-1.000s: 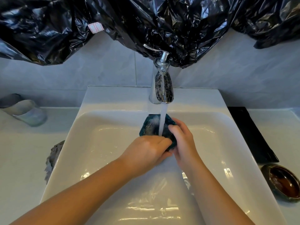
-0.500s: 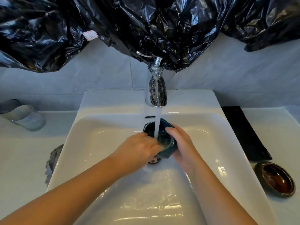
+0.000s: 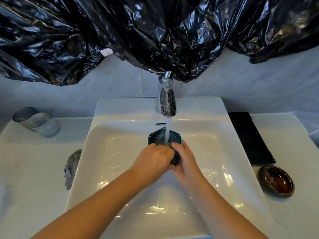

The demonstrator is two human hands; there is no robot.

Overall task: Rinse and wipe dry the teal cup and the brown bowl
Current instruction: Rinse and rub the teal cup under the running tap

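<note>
Head view: at frame centre, left hand (image 3: 153, 157) and right hand (image 3: 185, 158) both clasp the teal cup (image 3: 164, 138) under the tap's stream (image 3: 168, 133). It looks wet, slippery, rigid and breakable; grip the sides. The brown bowl (image 3: 276, 181) waits on the bench, lower right.

Soft, cool light glares off the wet sink (image 3: 107, 152) and black plastic (image 3: 155, 31); edges bow, perhaps slightly blurred.
</note>
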